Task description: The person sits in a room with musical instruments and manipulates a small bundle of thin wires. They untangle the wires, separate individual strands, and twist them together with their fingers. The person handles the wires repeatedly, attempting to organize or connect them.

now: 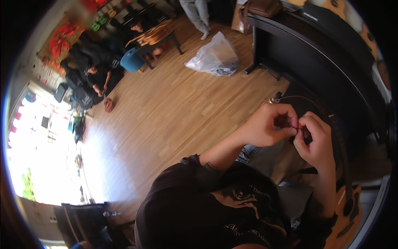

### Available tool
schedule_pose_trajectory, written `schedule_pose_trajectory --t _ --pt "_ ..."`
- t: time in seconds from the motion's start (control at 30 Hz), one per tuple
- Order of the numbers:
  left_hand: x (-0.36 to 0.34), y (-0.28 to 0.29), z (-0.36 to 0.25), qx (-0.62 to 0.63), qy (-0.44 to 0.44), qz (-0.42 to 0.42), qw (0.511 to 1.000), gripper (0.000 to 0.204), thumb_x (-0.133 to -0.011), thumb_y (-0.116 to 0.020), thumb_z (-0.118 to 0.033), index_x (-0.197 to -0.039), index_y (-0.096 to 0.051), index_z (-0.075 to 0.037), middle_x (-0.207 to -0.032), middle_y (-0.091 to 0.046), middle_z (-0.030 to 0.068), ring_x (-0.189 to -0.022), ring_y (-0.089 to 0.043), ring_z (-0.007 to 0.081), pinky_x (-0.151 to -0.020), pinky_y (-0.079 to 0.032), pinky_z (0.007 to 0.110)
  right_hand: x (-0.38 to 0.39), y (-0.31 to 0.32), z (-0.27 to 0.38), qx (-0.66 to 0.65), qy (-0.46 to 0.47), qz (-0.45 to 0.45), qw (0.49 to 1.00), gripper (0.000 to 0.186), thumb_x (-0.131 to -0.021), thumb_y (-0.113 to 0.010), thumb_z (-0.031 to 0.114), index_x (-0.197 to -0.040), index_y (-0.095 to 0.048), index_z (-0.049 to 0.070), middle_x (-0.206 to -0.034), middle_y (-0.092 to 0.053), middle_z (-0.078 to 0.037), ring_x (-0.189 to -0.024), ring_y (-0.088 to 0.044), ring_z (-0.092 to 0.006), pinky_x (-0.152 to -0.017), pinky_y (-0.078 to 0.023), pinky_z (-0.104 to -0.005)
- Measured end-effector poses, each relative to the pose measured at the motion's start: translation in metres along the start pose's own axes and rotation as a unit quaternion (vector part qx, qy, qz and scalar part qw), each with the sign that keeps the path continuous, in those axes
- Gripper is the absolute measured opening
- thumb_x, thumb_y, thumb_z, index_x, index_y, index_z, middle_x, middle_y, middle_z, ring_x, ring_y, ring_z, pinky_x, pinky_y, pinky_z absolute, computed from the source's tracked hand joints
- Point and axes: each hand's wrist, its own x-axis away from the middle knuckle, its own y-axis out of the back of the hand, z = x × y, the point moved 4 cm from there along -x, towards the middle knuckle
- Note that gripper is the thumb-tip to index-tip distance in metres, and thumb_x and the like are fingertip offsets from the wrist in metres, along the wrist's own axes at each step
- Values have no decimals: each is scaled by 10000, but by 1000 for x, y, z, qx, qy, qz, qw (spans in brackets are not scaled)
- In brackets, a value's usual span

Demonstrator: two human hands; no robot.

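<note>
Thin strand (302, 97), pale, arcs beyond left hand (267, 126) and right hand (318, 143), each grip pinched together, contents unclear

Got a blk tee (174, 203) w/ tan print (238, 202), an orangey-tan guitar (343, 218), brn wood-grain floor (166, 108), whitish see-thru bag (213, 58) n blue chair (132, 61) tbh.

Small dark item (297, 128), pinched where the fingertips of the left hand (268, 124) and right hand (317, 139) meet; its form is too fine to make out. Guitar (341, 211), pale wood, partly in view: the body, with a dark round sound hole (349, 206), lies at lower right; the slim dark neck (343, 166) extends upward from it, appearing bowed, past the right hand.
</note>
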Motion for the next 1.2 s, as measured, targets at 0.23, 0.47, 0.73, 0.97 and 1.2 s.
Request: schedule_pose_trajectory --t 0.23,0.47,0.73,0.97,1.2 --pt "-19 -17 7 14 -17 18 1000 175 -865 -654 87 -1002 -590 0 -935 -643 57 -874 -632 115 -778 -518 255 17 16 -28 -76 -46 -74 993 118 -678 -609 -41 -756 -529 -3 -653 -482 -40 -536 -449 -101 -482 -348 -250" --pt "-32 -25 13 54 -57 31 996 180 -881 -638 97 -1031 -582 15 -955 -650 87 -886 -630 142 -812 -511 279 45 28 -46 -348 -161 -82 920 76 -809 -616 -9 -797 -550 26 -711 -559 12 -631 -560 -26 -506 -393 -203" --pt "-41 -45 15 95 -46 9 994 260 -870 -611 109 -1112 -569 22 -992 -656 125 -929 -638 179 -844 -521 313 60 38 -50 -251 -41 -182 950 162 -787 -734 -32 -911 -635 -1 -811 -604 -39 -705 -617 -92 -628 -502 -223" --pt "-46 -52 23 76 -44 19 996 223 -859 -640 133 -1054 -600 33 -1086 -678 155 -1036 -661 208 -908 -539 329 69 53 -54 -63 -28 -231 970 141 -771 -760 -4 -868 -657 2 -800 -601 -67 -650 -605 -136 -622 -499 -235" --pt "-51 -59 24 82 -32 11 996 215 -854 -658 123 -1044 -619 32 -1089 -673 164 -996 -672 206 -875 -556 321 72 62 -49 -27 -1 -226 974 125 -759 -765 -1 -806 -650 7 -792 -561 -59 -690 -595 -148 -604 -479 -255"
